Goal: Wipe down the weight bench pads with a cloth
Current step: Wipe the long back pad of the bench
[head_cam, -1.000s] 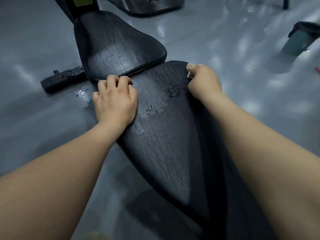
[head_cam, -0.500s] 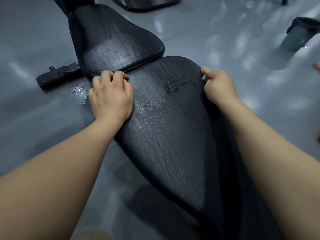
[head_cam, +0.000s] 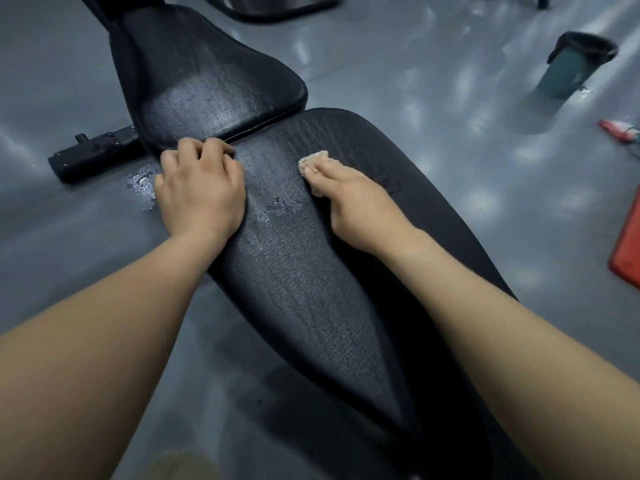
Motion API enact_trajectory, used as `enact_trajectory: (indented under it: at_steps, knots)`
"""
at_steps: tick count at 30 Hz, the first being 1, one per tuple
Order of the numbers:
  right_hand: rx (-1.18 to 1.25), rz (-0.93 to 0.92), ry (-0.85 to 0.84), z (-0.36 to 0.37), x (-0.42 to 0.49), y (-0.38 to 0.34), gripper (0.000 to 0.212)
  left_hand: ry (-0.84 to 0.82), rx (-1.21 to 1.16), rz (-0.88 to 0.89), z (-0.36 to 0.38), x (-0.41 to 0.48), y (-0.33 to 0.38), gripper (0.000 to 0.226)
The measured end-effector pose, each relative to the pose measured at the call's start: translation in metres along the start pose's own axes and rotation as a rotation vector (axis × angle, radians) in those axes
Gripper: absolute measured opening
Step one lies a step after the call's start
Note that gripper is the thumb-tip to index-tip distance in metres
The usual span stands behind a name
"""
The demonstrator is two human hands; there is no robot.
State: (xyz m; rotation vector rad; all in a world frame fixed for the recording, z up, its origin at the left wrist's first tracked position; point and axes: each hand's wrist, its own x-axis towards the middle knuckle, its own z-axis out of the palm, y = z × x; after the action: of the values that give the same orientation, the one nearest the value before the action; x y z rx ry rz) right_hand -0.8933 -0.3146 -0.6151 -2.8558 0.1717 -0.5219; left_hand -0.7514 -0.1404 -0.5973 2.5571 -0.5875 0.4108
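My right hand [head_cam: 356,199] is bunched on a crumpled tan cloth [head_cam: 313,161] and presses it flat against the long black cracked-vinyl back pad [head_cam: 311,289]. The cloth pokes out just past my fingertips, near the pad's far end. My left hand [head_cam: 201,192] sits at the far left corner of that same pad, fingers curled over its edge, right at the seam where the shorter black seat pad [head_cam: 214,84] begins (a brace, by the look of it).

What matters next is direction. The back pad's long axis runs from that seam back toward my body, widening as it comes, so most of its surface lies behind the cloth, under and between my forearms. A patch of wet streaks [head_cam: 273,206] glistens just left of the cloth, between my two hands, nearer the right. I judge the cloth hand should sweep left across those streaks, then pull toward me along the pad's length. The seat pad beyond the seam is farther off.
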Motion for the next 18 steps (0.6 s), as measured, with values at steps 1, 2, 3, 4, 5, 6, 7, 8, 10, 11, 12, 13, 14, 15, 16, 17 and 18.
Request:
enact_trajectory:
  at_steps: [1,2,3,4,5,6,7,8,10,11,12,13,14,15,16,17,18]
  knots:
    - [-0.013,-0.016,-0.002,-0.002,-0.001,0.012,0.058,0.004,-0.005,0.002,0.0,0.0,0.0,0.033]
    - [-0.037,0.01,0.001,-0.005,-0.002,0.024,0.053,0.008,-0.007,0.001,0.0,0.0,-0.001,0.033]
    - [-0.061,0.058,0.02,-0.009,-0.002,0.039,0.05,0.009,-0.009,-0.002,0.001,0.0,0.0,0.033]
    - [-0.065,0.12,0.041,-0.012,-0.002,0.052,0.051,0.009,-0.009,-0.008,0.001,0.0,-0.001,0.033]
    - [-0.039,0.187,0.064,-0.013,-0.001,0.064,0.052,0.011,-0.009,-0.013,0.001,0.001,-0.001,0.033]
    - [-0.001,0.257,0.077,-0.015,0.0,0.069,0.051,0.014,-0.006,-0.017,0.001,0.0,-0.001,0.032]
    - [0.024,0.319,0.089,-0.016,0.003,0.07,0.049,0.015,-0.002,-0.018,0.001,0.0,0.0,0.032]
    - [0.022,0.367,0.086,-0.016,0.007,0.063,0.05,0.016,0.001,-0.017,0.002,0.0,0.0,0.032]
    - [-0.02,0.378,0.063,-0.014,0.015,0.033,0.063,0.017,0.0,-0.016,0.002,0.001,0.001,0.032]
    - [-0.021,0.318,0.058,-0.01,0.017,0.015,0.067,0.017,0.002,-0.018,0.001,0.001,0.001,0.032]
    - [-0.008,0.243,0.043,-0.005,0.016,-0.005,0.068,0.016,0.002,-0.02,0.002,0.001,0.001,0.032]
    - [0.013,0.157,0.042,0.0,0.015,-0.02,0.067,0.014,0.001,-0.021,0.002,0.001,0.0,0.032]
    - [0.031,0.084,0.037,0.003,0.013,-0.03,0.064,0.013,-0.003,-0.022,0.002,0.001,0.0,0.033]
    - [0.035,0.026,0.025,0.004,0.014,-0.032,0.06,0.012,-0.007,-0.021,0.002,0.001,0.0,0.033]
    - [0.022,-0.013,0.004,0.002,0.016,-0.028,0.057,0.012,-0.009,-0.02,0.002,0.001,0.0,0.033]
    - [0.007,-0.037,-0.01,0.001,0.019,-0.017,0.056,0.011,-0.008,-0.018,0.002,0.001,0.0,0.033]
    - [0.002,-0.042,-0.011,-0.001,0.021,-0.006,0.056,0.009,-0.007,-0.017,0.002,0.001,0.0,0.033]
